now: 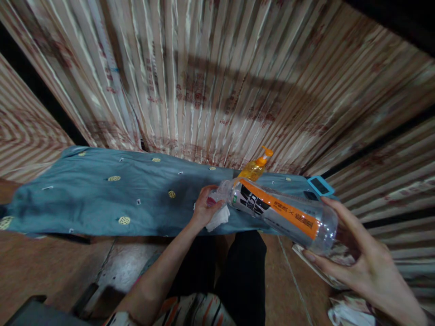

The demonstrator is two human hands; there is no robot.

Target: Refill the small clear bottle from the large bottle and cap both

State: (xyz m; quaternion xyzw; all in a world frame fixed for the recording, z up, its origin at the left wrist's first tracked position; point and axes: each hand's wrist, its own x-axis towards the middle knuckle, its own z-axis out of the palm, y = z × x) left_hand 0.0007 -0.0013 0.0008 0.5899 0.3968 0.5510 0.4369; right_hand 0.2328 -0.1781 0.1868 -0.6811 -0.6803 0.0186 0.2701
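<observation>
A large clear plastic bottle (282, 213) with an orange and black label lies tilted across the view, its neck to the left. My right hand (363, 253) grips it around the base, thumb below and fingers above. At the neck, my left hand (205, 206) is closed with its fingers around the mouth end; whether a cap is there I cannot make out. A crumpled white tissue (218, 219) shows just under the left hand. Behind the bottle stands an amber pump bottle (253, 170) with an orange pump head, partly hidden.
The narrow table has a teal patterned cloth (88, 190). A light-blue framed device (320, 185) with a dark screen sits at its right end. Pleated curtains (204, 90) hang behind on dark poles. White fabric (350, 314) lies on the floor at lower right.
</observation>
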